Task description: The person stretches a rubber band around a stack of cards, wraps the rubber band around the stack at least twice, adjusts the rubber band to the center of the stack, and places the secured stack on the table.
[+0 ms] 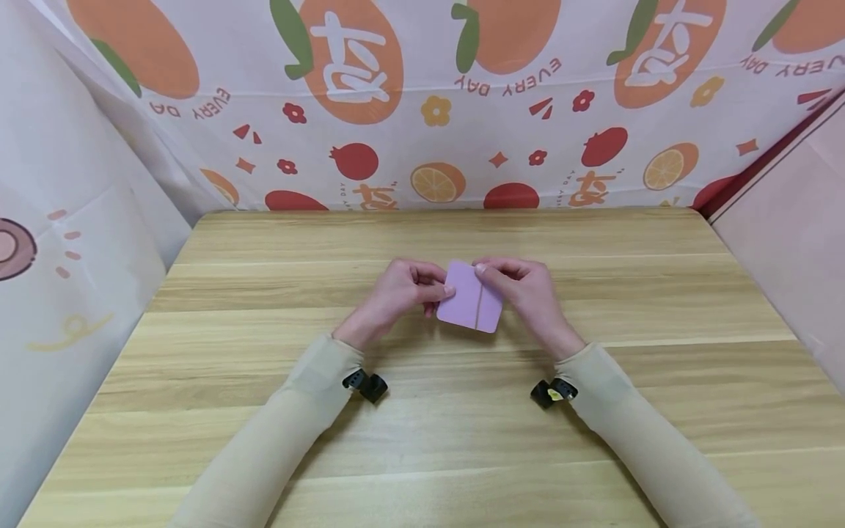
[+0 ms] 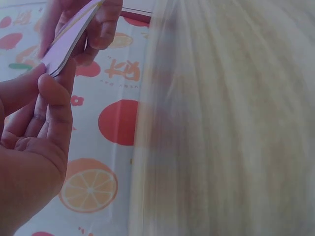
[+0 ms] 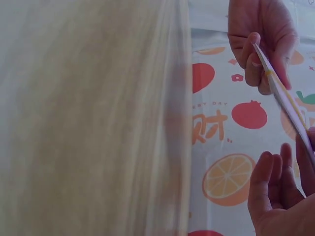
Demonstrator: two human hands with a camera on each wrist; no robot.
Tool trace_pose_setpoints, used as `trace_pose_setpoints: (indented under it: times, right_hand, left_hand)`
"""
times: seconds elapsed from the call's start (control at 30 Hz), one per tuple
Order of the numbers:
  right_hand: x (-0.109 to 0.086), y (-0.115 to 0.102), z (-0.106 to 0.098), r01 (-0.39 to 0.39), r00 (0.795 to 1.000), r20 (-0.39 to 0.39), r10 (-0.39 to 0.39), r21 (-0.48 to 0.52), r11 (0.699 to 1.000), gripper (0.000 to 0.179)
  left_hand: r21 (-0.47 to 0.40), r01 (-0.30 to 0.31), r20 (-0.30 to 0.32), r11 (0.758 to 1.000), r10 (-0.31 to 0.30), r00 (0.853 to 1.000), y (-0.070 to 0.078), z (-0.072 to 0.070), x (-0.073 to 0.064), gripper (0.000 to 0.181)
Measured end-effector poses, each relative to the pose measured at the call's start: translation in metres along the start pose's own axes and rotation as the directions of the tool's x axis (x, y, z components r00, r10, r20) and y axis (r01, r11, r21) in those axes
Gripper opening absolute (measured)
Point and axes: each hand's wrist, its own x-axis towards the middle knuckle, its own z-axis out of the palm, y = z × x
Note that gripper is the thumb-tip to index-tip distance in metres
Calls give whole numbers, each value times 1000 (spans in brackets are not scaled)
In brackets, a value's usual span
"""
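A small, thin lilac square pad (image 1: 462,295) is held up above the table, tilted, with a narrow tan rubber band (image 1: 479,308) running across its face right of the middle. My left hand (image 1: 412,290) pinches its left edge, thumb on the front face and fingers behind. At the upper right edge, close to the band, my right hand (image 1: 524,286) grips with its thumb in front. The left wrist view shows the pad (image 2: 71,42) nearly edge-on between both hands. Pale edges of the pad (image 3: 283,96) appear in the right wrist view, above my right hand's (image 3: 283,201) spread lower fingers.
A wood-grain table (image 1: 422,440) extends around the hands. Behind its far edge hangs a white curtain (image 1: 396,147) printed with fruit. Another pale curtain (image 1: 86,293) borders the left side, and a pinkish panel (image 1: 792,213) borders the right. Both wrists wear black cameras.
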Motion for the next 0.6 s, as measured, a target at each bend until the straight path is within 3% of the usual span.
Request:
trace_pose_setpoints:
  times: [0.3,0.6]
  right_hand:
    - [-1,-1,3,-62,998,-12,62,-8,998,35]
    - [-1,4,5,-108,990,91,106,14,994,39]
  left_hand:
    - [-78,-3,-45,997,-1,999,-2,2,1,13]
    - [-158,33,-172,987,-60,983,-1,-5,4,19]
